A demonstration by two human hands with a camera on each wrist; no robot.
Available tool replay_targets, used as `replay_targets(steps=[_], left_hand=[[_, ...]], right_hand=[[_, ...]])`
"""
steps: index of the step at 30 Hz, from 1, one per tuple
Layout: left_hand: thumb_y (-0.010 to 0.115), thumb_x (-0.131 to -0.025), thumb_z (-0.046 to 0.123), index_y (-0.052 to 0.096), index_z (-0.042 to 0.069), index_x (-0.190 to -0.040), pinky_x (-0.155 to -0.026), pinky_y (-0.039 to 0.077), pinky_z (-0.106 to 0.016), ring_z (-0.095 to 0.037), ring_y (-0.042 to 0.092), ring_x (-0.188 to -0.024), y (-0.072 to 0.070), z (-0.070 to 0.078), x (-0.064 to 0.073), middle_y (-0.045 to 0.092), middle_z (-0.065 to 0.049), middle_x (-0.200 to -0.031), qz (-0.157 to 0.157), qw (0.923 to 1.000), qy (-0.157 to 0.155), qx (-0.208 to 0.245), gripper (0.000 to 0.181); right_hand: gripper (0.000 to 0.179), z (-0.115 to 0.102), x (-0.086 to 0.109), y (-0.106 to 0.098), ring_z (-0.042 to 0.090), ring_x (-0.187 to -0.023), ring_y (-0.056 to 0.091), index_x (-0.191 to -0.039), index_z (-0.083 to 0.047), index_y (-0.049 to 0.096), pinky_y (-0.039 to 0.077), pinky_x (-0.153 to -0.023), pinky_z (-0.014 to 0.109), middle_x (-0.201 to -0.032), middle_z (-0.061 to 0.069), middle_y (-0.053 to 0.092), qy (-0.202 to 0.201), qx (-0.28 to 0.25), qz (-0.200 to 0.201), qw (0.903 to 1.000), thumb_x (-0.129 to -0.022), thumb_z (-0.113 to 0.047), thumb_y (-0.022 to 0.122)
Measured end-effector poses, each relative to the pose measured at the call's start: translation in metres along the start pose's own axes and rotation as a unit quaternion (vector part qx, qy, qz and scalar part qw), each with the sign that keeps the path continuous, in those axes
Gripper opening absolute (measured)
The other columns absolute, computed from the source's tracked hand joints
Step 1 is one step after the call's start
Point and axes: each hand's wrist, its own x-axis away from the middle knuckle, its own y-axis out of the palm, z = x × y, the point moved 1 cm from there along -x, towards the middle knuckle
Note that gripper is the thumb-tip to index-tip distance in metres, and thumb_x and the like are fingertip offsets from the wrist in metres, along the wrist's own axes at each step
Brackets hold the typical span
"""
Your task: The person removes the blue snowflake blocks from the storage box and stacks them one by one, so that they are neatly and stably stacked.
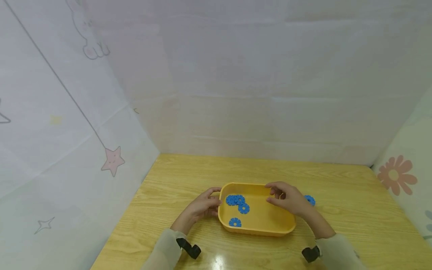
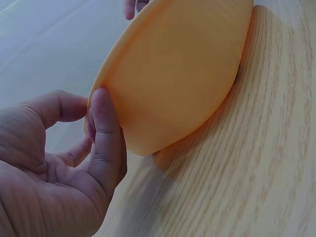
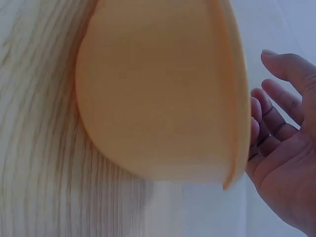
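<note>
Your left hand [image 1: 204,205] grips the yellow plastic tray [image 1: 263,214] at its nine-o'clock rim; your right hand [image 1: 289,198], fingers released and loosely bent, is over its two-o'clock edge. Notched blue discs [image 1: 243,208] lie inside, mostly toward ten (a lone blue disc [image 1: 309,200] sits outside, at three). The wood-grain table [image 1: 202,168] stretches past twelve to pale fabric walls [image 1: 236,75].

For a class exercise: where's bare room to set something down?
Bare table lies between the yellow tray and back wall, and left of the left hand. The tray's right floor looks free, under the right hand. Blue pieces crowd its left end.
</note>
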Motion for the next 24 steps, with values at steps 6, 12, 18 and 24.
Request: replay_targets(steps=[6, 12, 18, 24], left_hand=[[0.062, -0.096, 0.004, 0.041, 0.009, -0.151, -0.061, 0.059, -0.028, -0.014, 0.065, -0.073, 0.000, -0.001, 0.000, 0.063, -0.022, -0.112, 0.004, 1.0000, 0.000, -0.002, 0.059], [0.063, -0.096, 0.006, 0.042, 0.010, -0.150, -0.061, 0.059, -0.027, -0.013, 0.065, -0.072, 0.000, -0.002, 0.000, 0.064, -0.017, -0.106, 0.007, 0.9999, -0.002, -0.007, 0.059], [0.064, -0.095, 0.008, 0.042, 0.011, -0.150, -0.061, 0.059, -0.028, -0.014, 0.065, -0.072, 0.000, -0.001, 0.000, 0.064, -0.017, -0.105, 0.010, 0.9999, -0.001, -0.010, 0.059], [0.063, -0.096, 0.007, 0.042, 0.010, -0.150, -0.062, 0.059, -0.028, -0.013, 0.065, -0.072, 0.000, 0.000, 0.000, 0.064, -0.013, -0.103, 0.010, 0.9999, -0.002, -0.012, 0.057]], right_hand=[[0.039, -0.006, -0.011, 0.019, 0.010, -0.079, 0.054, -0.129, -0.009, 0.064, 0.050, -0.067, 0.026, -0.099, 0.003, 0.061, -0.024, -0.016, -0.048, 0.9984, -0.095, -0.026, 0.072], [0.036, -0.014, -0.020, 0.036, 0.010, -0.079, 0.057, -0.128, -0.007, 0.064, 0.053, -0.069, 0.027, -0.099, 0.008, 0.064, -0.051, -0.012, -0.092, 0.9944, -0.095, -0.020, 0.072], [0.040, -0.017, -0.028, 0.052, 0.009, -0.082, 0.057, -0.132, -0.009, 0.064, 0.052, -0.072, 0.025, -0.105, 0.011, 0.066, -0.037, -0.013, -0.138, 0.9896, -0.094, -0.021, 0.073], [0.044, -0.014, -0.034, 0.066, 0.009, -0.083, 0.059, -0.133, -0.003, 0.063, 0.053, -0.074, 0.026, -0.107, 0.013, 0.066, -0.029, -0.027, -0.174, 0.9840, -0.094, -0.019, 0.074]])
